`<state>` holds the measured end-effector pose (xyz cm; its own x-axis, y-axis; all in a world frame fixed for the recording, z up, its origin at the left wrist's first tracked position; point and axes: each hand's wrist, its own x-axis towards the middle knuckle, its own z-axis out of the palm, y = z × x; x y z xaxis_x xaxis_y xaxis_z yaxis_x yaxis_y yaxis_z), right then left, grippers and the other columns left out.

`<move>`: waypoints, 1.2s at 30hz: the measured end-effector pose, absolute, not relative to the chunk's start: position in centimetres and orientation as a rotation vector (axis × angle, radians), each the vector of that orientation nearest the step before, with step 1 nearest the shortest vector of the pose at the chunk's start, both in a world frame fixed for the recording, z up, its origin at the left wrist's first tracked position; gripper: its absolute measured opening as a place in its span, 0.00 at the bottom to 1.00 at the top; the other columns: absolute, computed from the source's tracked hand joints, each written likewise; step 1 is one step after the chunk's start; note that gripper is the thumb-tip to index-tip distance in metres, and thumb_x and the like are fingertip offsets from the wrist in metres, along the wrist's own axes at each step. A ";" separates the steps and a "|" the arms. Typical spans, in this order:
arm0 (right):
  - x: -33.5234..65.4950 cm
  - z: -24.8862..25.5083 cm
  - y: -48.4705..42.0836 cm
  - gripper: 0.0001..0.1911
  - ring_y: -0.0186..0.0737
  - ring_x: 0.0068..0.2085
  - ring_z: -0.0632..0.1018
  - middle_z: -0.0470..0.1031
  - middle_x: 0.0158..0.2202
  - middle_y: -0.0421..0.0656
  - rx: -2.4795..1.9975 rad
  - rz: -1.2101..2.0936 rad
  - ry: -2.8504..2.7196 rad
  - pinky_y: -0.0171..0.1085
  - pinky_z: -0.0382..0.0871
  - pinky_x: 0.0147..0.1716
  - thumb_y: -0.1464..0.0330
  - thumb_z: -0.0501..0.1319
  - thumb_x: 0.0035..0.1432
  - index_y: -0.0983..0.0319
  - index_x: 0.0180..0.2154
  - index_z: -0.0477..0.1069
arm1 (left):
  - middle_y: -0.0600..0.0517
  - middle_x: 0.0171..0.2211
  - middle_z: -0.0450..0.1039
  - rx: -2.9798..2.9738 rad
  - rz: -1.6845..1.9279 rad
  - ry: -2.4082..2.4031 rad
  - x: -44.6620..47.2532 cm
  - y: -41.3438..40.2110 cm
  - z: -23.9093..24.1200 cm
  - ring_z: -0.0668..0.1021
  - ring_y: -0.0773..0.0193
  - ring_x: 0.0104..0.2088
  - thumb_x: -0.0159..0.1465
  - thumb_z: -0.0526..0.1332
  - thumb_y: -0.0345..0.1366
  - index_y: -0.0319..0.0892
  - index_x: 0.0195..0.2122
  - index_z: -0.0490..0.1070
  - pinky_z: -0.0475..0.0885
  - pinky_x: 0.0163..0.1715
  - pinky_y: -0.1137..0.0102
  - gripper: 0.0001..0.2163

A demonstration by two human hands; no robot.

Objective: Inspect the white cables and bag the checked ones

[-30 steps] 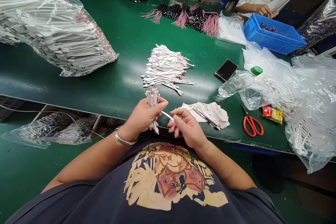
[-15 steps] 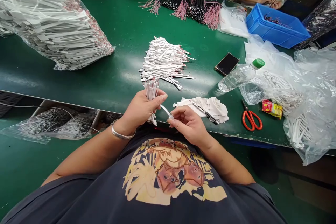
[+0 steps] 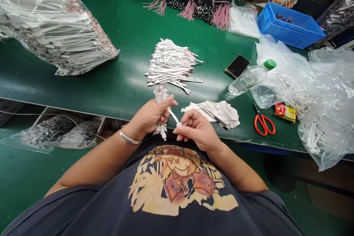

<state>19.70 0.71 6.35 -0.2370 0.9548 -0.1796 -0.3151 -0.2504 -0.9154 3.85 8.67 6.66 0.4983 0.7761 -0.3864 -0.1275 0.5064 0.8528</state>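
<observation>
White cable bundle (image 3: 160, 97) sat clenched in the left hand (image 3: 148, 116) at the near edge of a green workbench (image 3: 83, 92), while the right hand (image 3: 197, 131) narrowly pinched one white cable (image 3: 173, 117), a single loose pile (image 3: 171, 66) just beyond.

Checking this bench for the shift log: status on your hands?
Left hand gripping bundle of white cables. Right hand pinching one cable's end. Crumpled cloth just beyond right hand.

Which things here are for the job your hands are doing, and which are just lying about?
For the job: white cables in the left hand, one cable in the right hand, the cable pile.

Lying about: phone, water bottle, red scissors, cloth.
</observation>
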 end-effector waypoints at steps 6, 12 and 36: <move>19.7 5.6 1.4 0.12 0.33 0.31 0.80 0.79 0.33 0.41 -0.975 1.577 -0.732 0.27 0.70 0.24 0.67 0.66 0.51 0.60 0.34 0.64 | 0.62 0.16 0.53 0.775 0.655 0.726 2.9 7.7 6.3 0.53 0.78 0.14 0.52 0.68 0.44 0.40 0.39 0.70 0.47 0.14 0.79 0.17; 19.6 4.9 1.6 0.11 0.33 0.33 0.79 0.77 0.29 0.38 -1.016 1.476 -0.807 0.27 0.70 0.24 0.66 0.66 0.52 0.60 0.34 0.66 | 0.52 0.28 0.72 1.170 0.637 0.862 3.7 6.4 7.4 0.70 0.70 0.26 0.54 0.67 0.38 0.37 0.38 0.74 0.64 0.26 0.75 0.13; 29.5 4.5 1.1 0.09 0.47 0.43 0.71 0.73 0.37 0.49 -1.883 0.156 -2.011 0.43 0.63 0.45 0.71 0.55 0.59 0.64 0.39 0.71 | 0.57 0.21 0.66 1.502 0.679 1.068 5.2 6.2 6.5 0.67 0.71 0.21 0.57 0.63 0.40 0.41 0.33 0.71 0.63 0.22 0.76 0.08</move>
<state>29.48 1.10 4.51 -0.0300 0.9798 0.1976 0.9375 0.0961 -0.3343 5.18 6.15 6.54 0.4261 0.8943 -0.1366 0.2561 0.0256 0.9663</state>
